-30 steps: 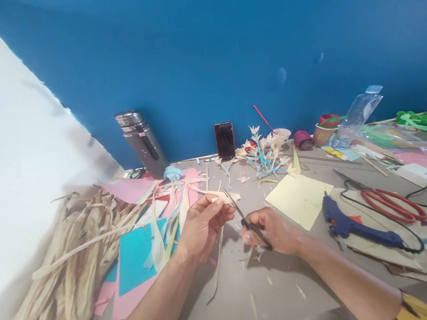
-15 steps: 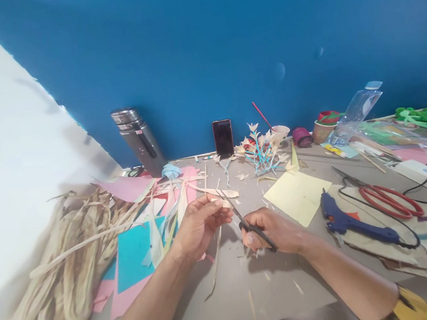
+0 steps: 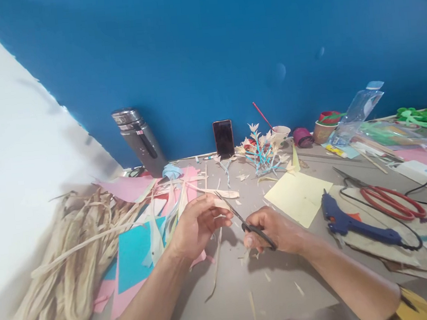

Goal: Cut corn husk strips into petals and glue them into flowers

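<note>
In the middle of the head view, my left hand [image 3: 200, 223] pinches a small pale piece of dried husk [image 3: 222, 204] in its fingers. My right hand [image 3: 270, 227] is wrapped round the dark handles of a pair of scissors [image 3: 255, 231]. The blades point up and left and lie against the husk piece; whether they are fully closed is hard to make out. A thin husk strip [image 3: 216, 267] lies on the table below my left hand. Beyond my hands stands a bunch of pale flowers on blue stems [image 3: 261, 156].
Dried husks [image 3: 69, 262] and a blue sheet [image 3: 134, 251] lie left. A grey flask [image 3: 140, 141] and a phone [image 3: 223, 136] stand by the wall. To the right are a yellow sheet [image 3: 299, 197], a blue glue gun [image 3: 354, 225] and red-handled scissors [image 3: 392, 203].
The fingers of my left hand have shifted on the husk piece, the thumb moving back and the hand looking less curled. The scissors stay almost where they were, near the piece.
</note>
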Demonstrator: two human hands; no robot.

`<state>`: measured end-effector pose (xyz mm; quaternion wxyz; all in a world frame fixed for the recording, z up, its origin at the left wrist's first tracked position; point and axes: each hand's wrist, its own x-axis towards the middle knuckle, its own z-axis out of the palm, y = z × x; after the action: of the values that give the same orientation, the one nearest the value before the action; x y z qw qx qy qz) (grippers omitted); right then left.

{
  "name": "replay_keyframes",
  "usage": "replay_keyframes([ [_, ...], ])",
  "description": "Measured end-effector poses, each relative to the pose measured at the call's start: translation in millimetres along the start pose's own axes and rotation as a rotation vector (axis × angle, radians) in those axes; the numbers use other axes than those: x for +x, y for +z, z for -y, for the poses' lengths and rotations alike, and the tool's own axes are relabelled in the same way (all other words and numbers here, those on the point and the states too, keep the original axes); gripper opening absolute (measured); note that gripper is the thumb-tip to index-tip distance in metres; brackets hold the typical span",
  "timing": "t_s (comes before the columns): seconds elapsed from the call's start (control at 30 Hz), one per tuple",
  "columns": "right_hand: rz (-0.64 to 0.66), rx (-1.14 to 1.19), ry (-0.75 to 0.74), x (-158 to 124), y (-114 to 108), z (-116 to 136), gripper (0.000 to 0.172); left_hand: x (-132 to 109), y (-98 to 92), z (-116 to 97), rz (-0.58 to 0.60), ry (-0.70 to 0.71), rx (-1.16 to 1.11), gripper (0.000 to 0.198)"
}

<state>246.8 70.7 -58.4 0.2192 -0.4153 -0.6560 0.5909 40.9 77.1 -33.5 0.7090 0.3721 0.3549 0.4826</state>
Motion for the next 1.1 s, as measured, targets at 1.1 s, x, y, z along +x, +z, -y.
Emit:
replay_keyframes([
  [1.1,0.114,0.004,-0.054,-0.9,-1.9,-5.7,0.064,-0.7,-4.8,-0.5,-0.006,-0.028,0.305,0.018],
])
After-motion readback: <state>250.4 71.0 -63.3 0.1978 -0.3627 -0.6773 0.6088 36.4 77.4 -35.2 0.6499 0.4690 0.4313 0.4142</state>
